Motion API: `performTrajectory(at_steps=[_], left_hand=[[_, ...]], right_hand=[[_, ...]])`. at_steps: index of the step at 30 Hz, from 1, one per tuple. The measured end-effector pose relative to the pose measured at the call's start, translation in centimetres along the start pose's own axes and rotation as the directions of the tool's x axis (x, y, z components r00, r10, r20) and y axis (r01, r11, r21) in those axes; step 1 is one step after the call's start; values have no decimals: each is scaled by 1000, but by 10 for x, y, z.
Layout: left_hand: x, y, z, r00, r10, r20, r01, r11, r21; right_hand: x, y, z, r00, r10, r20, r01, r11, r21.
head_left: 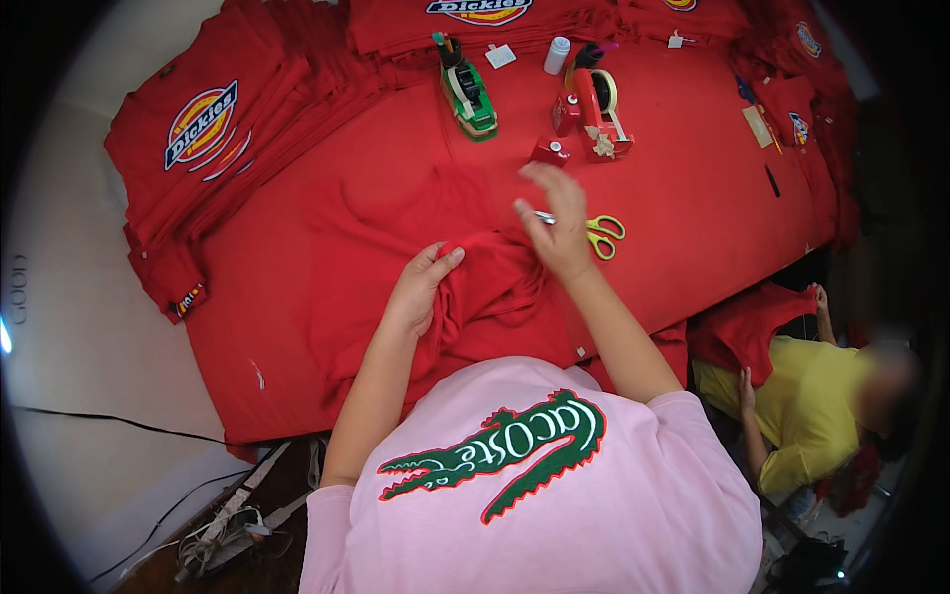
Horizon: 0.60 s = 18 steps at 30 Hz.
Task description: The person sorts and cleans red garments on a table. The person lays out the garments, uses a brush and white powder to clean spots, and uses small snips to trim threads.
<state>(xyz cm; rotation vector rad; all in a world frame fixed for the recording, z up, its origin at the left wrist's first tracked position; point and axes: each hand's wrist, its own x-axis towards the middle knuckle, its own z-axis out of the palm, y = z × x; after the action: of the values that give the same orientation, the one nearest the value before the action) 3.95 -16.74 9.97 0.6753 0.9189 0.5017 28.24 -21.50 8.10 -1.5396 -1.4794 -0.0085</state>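
Observation:
A rumpled red garment [495, 277] lies across the table in front of me, its folds bunched in the middle. My left hand [424, 287] pinches a fold of it between thumb and fingers. Just right of the bunched cloth, my right hand [562, 228] is raised with thumb and fingers apart, slightly blurred, and nothing shows in its grasp. Behind that hand are scissors with yellow-green handles [606, 238]; a bit of their metal shows on the hand's other side. I cannot tell whether the hand touches them.
Red cloth covers the table [693, 148]. Beyond my hands stand a green tape dispenser [471, 101], a red tape dispenser [606, 119], a white bottle [557, 55] and small red bottles [550, 150]. Stacked red shirts [228, 109] line the far side. At right, a person in yellow [807, 396] holds red cloth.

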Motion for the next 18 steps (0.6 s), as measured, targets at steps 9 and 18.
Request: performTrajectory(at_steps=[9,18], left_hand=[[28,-30,-32,971,160,180,-71,904,-422],[10,-4,-72,953,252,168,-167,900,-403]], right_hand=[[-43,-137,53,970,-63,235,1,967,256],[-25,-170,59,907,-384,176,371,923,102]])
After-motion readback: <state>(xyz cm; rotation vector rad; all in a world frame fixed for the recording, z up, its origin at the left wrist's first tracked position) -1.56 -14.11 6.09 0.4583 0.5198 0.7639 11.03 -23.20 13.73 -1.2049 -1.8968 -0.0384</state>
